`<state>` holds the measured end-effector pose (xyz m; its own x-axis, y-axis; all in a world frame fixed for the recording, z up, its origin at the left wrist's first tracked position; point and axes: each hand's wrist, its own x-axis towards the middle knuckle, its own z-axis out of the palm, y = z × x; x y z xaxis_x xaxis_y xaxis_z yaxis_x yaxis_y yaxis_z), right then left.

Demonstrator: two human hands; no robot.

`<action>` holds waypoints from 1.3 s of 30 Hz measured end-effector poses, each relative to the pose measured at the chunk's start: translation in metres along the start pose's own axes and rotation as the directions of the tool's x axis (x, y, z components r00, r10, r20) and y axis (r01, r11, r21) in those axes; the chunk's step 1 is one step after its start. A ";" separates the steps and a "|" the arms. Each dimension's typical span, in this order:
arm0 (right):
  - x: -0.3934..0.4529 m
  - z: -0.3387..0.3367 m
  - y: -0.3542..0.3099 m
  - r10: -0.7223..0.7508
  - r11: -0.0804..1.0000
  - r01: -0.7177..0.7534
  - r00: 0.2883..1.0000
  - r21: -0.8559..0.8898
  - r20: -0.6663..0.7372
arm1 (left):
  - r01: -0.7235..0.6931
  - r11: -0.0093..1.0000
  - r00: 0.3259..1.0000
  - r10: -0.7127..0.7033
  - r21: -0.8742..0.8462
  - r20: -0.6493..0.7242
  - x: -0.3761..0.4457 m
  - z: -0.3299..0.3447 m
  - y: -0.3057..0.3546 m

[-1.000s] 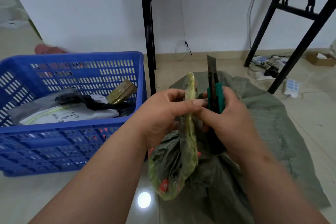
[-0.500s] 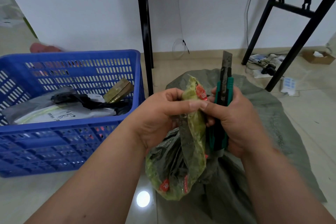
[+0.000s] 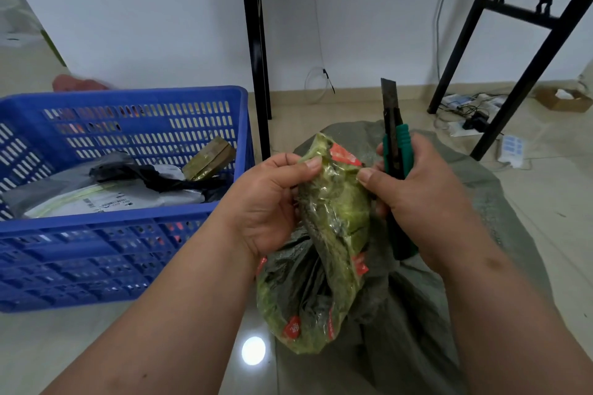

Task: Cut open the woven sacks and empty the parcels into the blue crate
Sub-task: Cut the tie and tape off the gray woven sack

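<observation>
Head view: unreadable red-labelled green bag (image 3: 333,212)

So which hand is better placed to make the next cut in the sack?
The right hand: it already grips the green knife, blade out and pointing up, beside the taped sack. The left hand only pinches the sack's top.

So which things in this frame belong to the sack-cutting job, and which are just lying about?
Job:
left hand and right hand on the taped green woven sack
utility knife, in right hand
blue crate
parcels

Lying about:
cardboard box
power strip
</observation>
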<state>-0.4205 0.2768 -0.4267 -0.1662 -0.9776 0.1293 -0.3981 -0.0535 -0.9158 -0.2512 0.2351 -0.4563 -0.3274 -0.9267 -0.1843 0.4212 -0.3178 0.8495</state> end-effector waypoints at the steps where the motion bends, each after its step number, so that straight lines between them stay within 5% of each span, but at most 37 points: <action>1: 0.000 -0.002 -0.004 0.016 1.000 -0.016 1.000 -0.025 -0.009 | -0.012 1.000 0.999 0.012 -0.010 -0.037 0.001 -0.001 0.001; 6: -0.006 -0.016 -0.030 0.109 0.994 -0.109 0.987 -0.006 0.117 | -0.104 0.994 0.986 0.098 -0.033 -0.136 0.006 -0.009 0.007; 10: -0.013 -0.018 -0.044 0.121 0.977 -0.060 0.946 -0.204 0.300 | -0.152 0.988 0.979 0.154 0.022 -0.137 0.008 -0.013 0.007; 15: -0.019 -0.012 -0.057 0.194 0.929 -0.055 0.916 -0.367 0.352 | -0.224 0.970 0.967 0.233 0.094 -0.099 0.004 -0.017 0.009; 28: -0.034 0.013 -0.076 0.204 0.849 0.003 0.920 -0.528 0.333 | -0.306 0.951 0.947 0.308 0.034 -0.091 -0.009 -0.011 0.016; 39: -0.038 0.022 -0.081 0.177 0.845 0.015 0.936 -0.535 0.305 | -0.374 0.909 0.919 0.390 0.184 -0.059 -0.016 -0.006 0.022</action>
<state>-0.3621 0.3135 -0.3661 0.0494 -0.9863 -0.1572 -0.8214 0.0494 -0.5682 -0.2315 0.2415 -0.4379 -0.0866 -0.9873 0.1329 0.3497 0.0948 0.9321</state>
